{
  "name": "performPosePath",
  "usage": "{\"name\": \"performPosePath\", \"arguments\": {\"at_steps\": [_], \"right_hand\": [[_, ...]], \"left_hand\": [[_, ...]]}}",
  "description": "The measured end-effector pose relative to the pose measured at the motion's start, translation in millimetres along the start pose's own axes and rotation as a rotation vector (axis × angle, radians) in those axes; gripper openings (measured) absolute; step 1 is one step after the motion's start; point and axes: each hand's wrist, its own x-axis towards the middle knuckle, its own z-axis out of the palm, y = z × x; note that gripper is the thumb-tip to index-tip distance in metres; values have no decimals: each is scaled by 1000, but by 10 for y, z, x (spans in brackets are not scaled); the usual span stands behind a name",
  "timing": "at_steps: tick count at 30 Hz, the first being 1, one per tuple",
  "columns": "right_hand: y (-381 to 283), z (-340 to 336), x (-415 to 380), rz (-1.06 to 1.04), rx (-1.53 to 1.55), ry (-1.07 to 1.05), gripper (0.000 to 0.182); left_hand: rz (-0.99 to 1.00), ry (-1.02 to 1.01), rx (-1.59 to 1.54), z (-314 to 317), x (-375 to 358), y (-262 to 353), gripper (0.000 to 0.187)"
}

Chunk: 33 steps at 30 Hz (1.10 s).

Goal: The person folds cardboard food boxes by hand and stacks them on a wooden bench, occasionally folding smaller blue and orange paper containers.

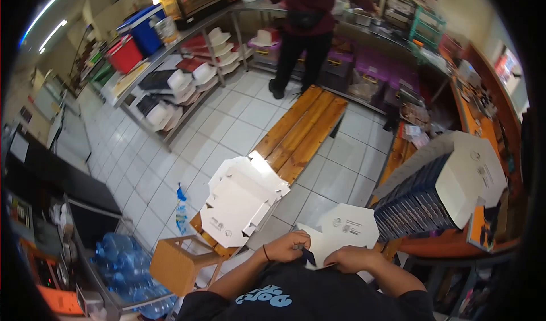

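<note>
A flat white cardboard box blank (344, 230) with printed marks lies against my lap. My left hand (290, 246) pinches its lower left edge and my right hand (348, 258) presses its lower right edge; both hold it close to my black shirt. On the wooden bench (304, 130) in front of me rests a partly folded white box (242, 198), apart from my hands. To my right a tall leaning stack of flat box blanks (441, 187) sits on an orange table (455, 241).
A person in a dark red top (307, 13) stands at the far steel counter. Steel shelves (170, 87) with white containers and coolers line the left. A small wooden stool (182, 261), a spray bottle (181, 210) and bagged water bottles (128, 264) stand near my left.
</note>
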Motion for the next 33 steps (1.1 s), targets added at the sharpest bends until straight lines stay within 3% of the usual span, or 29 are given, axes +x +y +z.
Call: {"name": "performPosePath", "arguments": {"at_steps": [1,2,6,7,10,13,14,17,18,19,21,22,26,29,32,33], "right_hand": [[158,-11,15,-7,89,-47,23],[329,-111,58,117,322,-239,23],[740,-42,132,221,832,-393,24],[763,-23,152,215,863,-394,23],[750,5,161,193,963,-331,22],[434,-36,144,149,1007,-140,21],[376,-19,177,133,978,-77,21],[393,-19,208,176,1072,-68,22],[426,-24,204,207,1134,-93,22],[441,-25,197,238,1197,-117,23],[370,-37,224,192,1055,-165,23],[330,-57,240,184,1003,-181,23],[364,-14,240,159,863,-144,22],[246,-92,204,164,572,-79,22],[46,-144,126,150,523,12,24],[18,-131,66,152,373,96,23]], "left_hand": [[13,33,-89,6,-27,-4,16],[30,61,-178,11,-43,14,14],[231,119,-449,71,-17,0,20],[300,126,-497,63,-26,0,21],[142,295,-453,66,-100,223,17],[48,554,78,-7,-72,377,15],[5,549,200,-24,-92,390,17],[56,704,48,9,-122,394,18],[200,693,-7,41,-113,276,18],[224,612,-26,85,-104,252,18],[271,444,-66,103,-58,322,18],[169,344,45,114,-63,399,17],[-62,674,459,233,45,241,19],[-100,255,581,252,77,304,22],[-16,310,395,214,130,266,20],[-71,207,418,165,125,260,19]]}}
